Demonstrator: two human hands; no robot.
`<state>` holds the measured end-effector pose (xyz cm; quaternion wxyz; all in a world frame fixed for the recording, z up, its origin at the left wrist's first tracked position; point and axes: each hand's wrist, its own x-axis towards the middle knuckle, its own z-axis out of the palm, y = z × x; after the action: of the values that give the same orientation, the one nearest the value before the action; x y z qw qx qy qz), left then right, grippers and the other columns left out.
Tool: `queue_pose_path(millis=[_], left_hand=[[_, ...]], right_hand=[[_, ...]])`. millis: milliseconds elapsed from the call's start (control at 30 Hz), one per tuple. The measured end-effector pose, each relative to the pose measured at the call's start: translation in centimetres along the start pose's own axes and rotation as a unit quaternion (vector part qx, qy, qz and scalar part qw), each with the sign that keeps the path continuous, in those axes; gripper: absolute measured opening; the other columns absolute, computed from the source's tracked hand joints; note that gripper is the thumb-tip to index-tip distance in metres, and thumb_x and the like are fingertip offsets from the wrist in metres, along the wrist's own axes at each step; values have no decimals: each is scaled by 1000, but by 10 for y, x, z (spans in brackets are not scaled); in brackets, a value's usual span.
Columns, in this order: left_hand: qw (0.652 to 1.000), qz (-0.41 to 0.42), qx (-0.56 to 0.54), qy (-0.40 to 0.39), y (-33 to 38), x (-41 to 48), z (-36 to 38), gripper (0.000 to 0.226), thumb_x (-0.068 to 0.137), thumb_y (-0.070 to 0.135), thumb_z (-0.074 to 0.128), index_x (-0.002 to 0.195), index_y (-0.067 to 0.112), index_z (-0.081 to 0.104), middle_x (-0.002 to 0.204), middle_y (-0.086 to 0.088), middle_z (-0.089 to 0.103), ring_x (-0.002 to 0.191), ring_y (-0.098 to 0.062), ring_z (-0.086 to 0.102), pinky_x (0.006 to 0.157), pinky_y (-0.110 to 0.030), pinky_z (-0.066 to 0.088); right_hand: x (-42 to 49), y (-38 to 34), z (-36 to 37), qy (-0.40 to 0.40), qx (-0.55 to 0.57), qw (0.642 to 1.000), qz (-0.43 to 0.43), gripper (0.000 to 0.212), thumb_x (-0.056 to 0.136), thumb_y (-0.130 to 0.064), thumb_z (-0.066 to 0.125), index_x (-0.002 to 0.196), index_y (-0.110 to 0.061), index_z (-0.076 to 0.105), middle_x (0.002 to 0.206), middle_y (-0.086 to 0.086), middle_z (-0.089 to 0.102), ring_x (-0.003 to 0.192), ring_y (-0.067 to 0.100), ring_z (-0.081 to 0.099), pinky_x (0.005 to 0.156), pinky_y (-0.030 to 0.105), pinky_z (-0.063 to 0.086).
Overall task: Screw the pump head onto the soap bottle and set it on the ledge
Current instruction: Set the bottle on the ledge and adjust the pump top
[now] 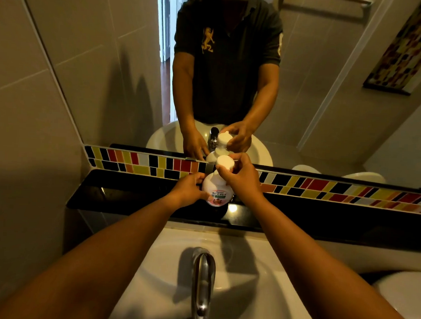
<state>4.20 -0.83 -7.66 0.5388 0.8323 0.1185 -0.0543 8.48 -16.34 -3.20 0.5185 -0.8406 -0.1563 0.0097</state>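
Our left hand wraps the soap bottle at its belly, bracing it over the black ledge so it cannot spin. Our right hand closes fingers round the pump head on the neck — gripping it for twisting, we judge. Whether the base touches the ledge — we cannot tell.

The soap bottle label reads "キレイキレイ"; smaller print is illegible

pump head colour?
White, on the pump head, held by the right hand; head view.
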Motion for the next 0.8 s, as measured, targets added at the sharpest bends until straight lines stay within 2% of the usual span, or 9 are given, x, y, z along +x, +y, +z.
queue_pose_path(millis=[133,200,300,400,500,667,800], left_hand=[[1000,1,2,7,0,-1,-1,66,74,7,81,134,11,53,135,-11,62,124,-28,59,98,-39,52],[1000,3,7,8,-1,0,-3,68,73,8,83,134,11,53,135,-11,62,123,-28,60,98,-39,52],[1000,1,11,3,-1,0,-5,66,72,9,83,131,11,56,134,-10,63,123,-28,60,101,-43,52],[1000,2,13,2,0,-1,-5,66,70,8,84,130,10,57,133,-10,63,122,-28,60,100,-42,52],[1000,4,17,0,0,-1,-6,65,69,8,85,129,10,57,132,-10,64,120,-27,62,99,-42,53],[1000,9,29,8,0,-1,-5,65,70,8,84,129,11,57,130,-10,64,120,-28,61,99,-42,53],[999,10,34,11,1,0,-3,63,72,9,83,129,11,57,130,-10,64,120,-27,61,99,-41,53]], right_hand=[[-2,1,-3,-40,48,998,-13,58,82,-31,76,133,-18,51,130,11,62,117,27,61,96,48,56],[-3,3,-8,-76,53,995,-23,59,87,-28,71,140,-19,47,136,12,57,122,28,57,97,43,55],[-3,4,-16,-113,65,991,-21,56,94,-25,63,146,-20,43,135,16,55,119,31,58,79,28,59],[-3,2,-21,-122,72,990,-22,54,94,-20,61,145,-16,44,118,11,60,103,23,63,64,18,58],[-2,1,-22,-125,83,988,-15,52,94,-20,62,143,-16,46,112,10,61,102,26,65,64,20,59],[-2,3,-18,-107,81,991,-14,49,92,-23,65,138,-18,49,123,18,62,105,33,66,64,22,60],[-3,7,-18,-97,75,992,-10,50,92,-26,65,138,-18,47,121,18,64,94,27,71,77,37,62]])
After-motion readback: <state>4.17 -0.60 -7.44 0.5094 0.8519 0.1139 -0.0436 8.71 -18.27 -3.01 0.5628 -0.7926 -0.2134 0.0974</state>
